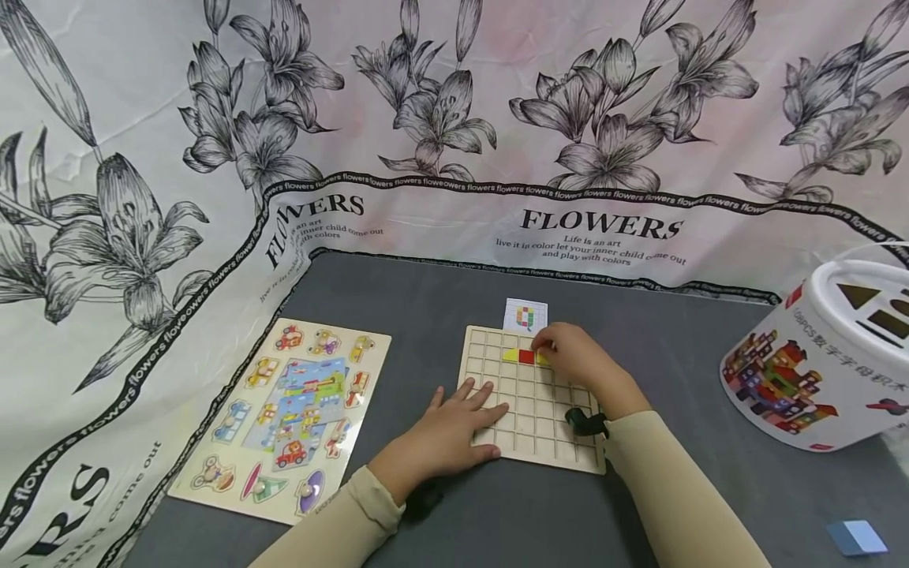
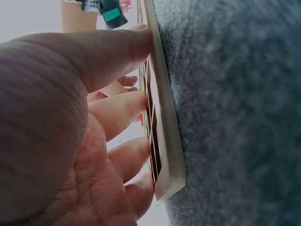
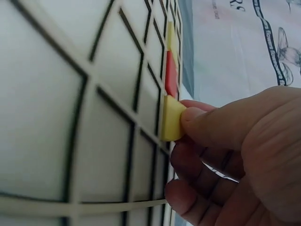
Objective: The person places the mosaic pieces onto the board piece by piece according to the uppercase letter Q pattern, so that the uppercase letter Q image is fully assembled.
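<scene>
Left hand (image 1: 454, 430), fingers spread, rests on the gridded wooden board (image 1: 533, 426); right hand (image 1: 577, 361) pinches the yellow tile (image 3: 173, 118) there, beside the red tile (image 3: 170, 75). Better to align edges before pressing.

Left hand (image 2: 77, 125) | fingers (image 2: 121, 112) touching gridded face of pale board (image 2: 170, 141) | board against textured grey surface (image 2: 240, 122)

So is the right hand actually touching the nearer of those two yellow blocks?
Touching. The right wrist view shows it: the right hand has its thumb tip against the yellow block, with no gap between them.
</scene>
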`<action>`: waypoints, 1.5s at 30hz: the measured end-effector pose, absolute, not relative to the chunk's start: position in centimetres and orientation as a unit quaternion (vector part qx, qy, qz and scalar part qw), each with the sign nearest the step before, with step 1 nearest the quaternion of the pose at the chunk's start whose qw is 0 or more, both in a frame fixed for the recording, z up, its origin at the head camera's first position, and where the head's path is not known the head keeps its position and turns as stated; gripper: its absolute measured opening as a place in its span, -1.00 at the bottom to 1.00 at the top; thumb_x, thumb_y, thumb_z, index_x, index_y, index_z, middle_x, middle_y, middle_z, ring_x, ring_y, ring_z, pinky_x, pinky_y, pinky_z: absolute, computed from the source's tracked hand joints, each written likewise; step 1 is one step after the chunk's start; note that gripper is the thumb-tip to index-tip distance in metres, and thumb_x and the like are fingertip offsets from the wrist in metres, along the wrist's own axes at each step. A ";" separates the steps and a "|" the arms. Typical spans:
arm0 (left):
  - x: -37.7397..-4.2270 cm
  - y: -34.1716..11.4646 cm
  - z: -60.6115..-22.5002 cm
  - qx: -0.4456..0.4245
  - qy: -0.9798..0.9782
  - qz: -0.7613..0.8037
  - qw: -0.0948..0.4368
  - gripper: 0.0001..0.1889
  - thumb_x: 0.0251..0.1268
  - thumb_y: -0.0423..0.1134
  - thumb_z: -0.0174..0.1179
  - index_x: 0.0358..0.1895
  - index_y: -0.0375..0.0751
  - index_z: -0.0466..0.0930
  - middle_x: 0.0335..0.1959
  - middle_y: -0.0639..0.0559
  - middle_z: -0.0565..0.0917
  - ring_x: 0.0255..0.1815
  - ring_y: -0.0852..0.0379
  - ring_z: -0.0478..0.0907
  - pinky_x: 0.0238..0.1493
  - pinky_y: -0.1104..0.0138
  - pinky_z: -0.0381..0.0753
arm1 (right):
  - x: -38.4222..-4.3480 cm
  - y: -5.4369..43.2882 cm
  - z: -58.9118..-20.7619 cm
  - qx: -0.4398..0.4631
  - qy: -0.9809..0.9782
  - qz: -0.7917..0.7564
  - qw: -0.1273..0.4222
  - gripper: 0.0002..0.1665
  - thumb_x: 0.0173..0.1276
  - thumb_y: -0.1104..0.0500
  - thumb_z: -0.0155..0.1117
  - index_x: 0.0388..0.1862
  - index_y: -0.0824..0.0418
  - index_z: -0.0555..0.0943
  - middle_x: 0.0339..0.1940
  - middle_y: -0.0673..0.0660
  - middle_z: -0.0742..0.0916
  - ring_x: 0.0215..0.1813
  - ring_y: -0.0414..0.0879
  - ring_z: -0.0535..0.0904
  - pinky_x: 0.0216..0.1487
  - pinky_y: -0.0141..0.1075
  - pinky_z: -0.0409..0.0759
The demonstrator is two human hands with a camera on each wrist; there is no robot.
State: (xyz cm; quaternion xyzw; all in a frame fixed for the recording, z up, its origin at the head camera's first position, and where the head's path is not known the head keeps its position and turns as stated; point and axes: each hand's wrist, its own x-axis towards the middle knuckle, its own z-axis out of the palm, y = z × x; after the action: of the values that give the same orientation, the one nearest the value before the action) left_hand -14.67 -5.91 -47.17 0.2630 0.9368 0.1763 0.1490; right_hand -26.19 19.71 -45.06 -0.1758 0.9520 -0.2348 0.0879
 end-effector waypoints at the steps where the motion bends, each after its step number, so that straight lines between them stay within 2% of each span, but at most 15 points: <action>1: -14.7 -5.9 -47.2 0.264 0.937 0.175 0.148 -0.30 0.55 0.17 0.33 0.68 0.31 0.39 0.81 0.08 0.16 0.87 -0.06 -0.06 0.75 -0.34 -0.03 | -26.1 19.8 -45.2 -0.171 0.952 -0.239 0.089 -0.75 0.65 0.33 0.19 0.06 0.30 0.80 0.04 0.27 0.80 0.08 0.14 0.70 0.22 0.12 0.69; 10: -14.5 -5.6 -46.5 0.270 0.935 0.181 0.146 -0.29 0.54 0.14 0.36 0.68 0.26 0.41 0.80 0.04 0.19 0.86 -0.10 -0.03 0.74 -0.34 -0.01 | -25.8 20.4 -45.5 -0.164 0.948 -0.260 0.085 -0.82 0.62 0.35 0.24 -0.01 0.29 0.78 -0.05 0.23 0.78 -0.05 0.08 0.68 0.06 0.04 0.70; 20: -14.5 -5.2 -46.6 0.274 0.934 0.180 0.144 -0.29 0.54 0.14 0.35 0.68 0.26 0.41 0.80 0.04 0.19 0.86 -0.09 -0.03 0.74 -0.34 -0.01 | -25.1 21.1 -45.3 -0.153 0.947 -0.269 0.088 -0.85 0.55 0.32 0.35 0.01 0.31 0.78 -0.07 0.24 0.77 -0.06 0.09 0.67 0.08 0.07 0.69; 26: -14.6 -5.0 -46.9 0.276 0.933 0.178 0.145 -0.30 0.55 0.15 0.34 0.68 0.28 0.39 0.81 0.06 0.17 0.86 -0.08 -0.04 0.75 -0.33 -0.02 | -24.2 22.0 -45.2 -0.149 0.940 -0.295 0.083 -0.74 0.56 0.28 0.36 0.15 0.32 0.75 0.05 0.28 0.73 0.03 0.11 0.66 0.12 0.07 0.68; 30: -14.7 -5.1 -47.1 0.276 0.933 0.181 0.146 -0.29 0.55 0.16 0.34 0.69 0.28 0.38 0.81 0.06 0.16 0.87 -0.08 -0.06 0.75 -0.33 -0.05 | -23.0 23.9 -43.9 -0.147 0.936 -0.317 0.049 -0.66 0.61 0.26 0.33 0.26 0.35 0.72 0.15 0.33 0.72 0.10 0.18 0.68 0.12 0.10 0.70; 33: -14.8 -5.3 -47.1 0.273 0.933 0.184 0.144 -0.28 0.53 0.15 0.35 0.69 0.28 0.38 0.81 0.06 0.15 0.87 -0.08 -0.07 0.75 -0.34 -0.06 | -21.8 26.0 -42.9 -0.136 0.938 -0.316 0.030 -0.65 0.62 0.26 0.33 0.29 0.36 0.71 0.18 0.34 0.71 0.09 0.18 0.67 0.04 0.07 0.70; 39: -14.8 -5.7 -47.1 0.267 0.934 0.188 0.146 -0.27 0.54 0.15 0.35 0.70 0.27 0.37 0.81 0.05 0.16 0.87 -0.09 -0.06 0.75 -0.34 -0.07 | -19.1 29.5 -42.9 -0.142 0.954 -0.259 0.051 -0.68 0.54 0.24 0.44 0.18 0.34 0.77 0.04 0.26 0.74 -0.07 0.04 0.64 -0.12 -0.05 0.66; 45: -14.7 -5.7 -47.3 0.266 0.934 0.188 0.149 -0.27 0.54 0.16 0.34 0.70 0.26 0.37 0.81 0.04 0.16 0.87 -0.09 -0.07 0.75 -0.35 -0.07 | -17.0 30.6 -44.6 -0.154 0.952 -0.250 0.090 -0.72 0.45 0.21 0.53 0.08 0.28 0.80 -0.06 0.13 0.73 -0.19 -0.12 0.52 -0.21 -0.20 0.54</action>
State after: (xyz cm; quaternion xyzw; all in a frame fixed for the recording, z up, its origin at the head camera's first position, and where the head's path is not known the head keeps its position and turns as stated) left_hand -14.70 -5.71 -47.32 0.2658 0.9336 0.1884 0.1495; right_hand -16.98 30.63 -44.62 -0.1539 0.9518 -0.2496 0.0897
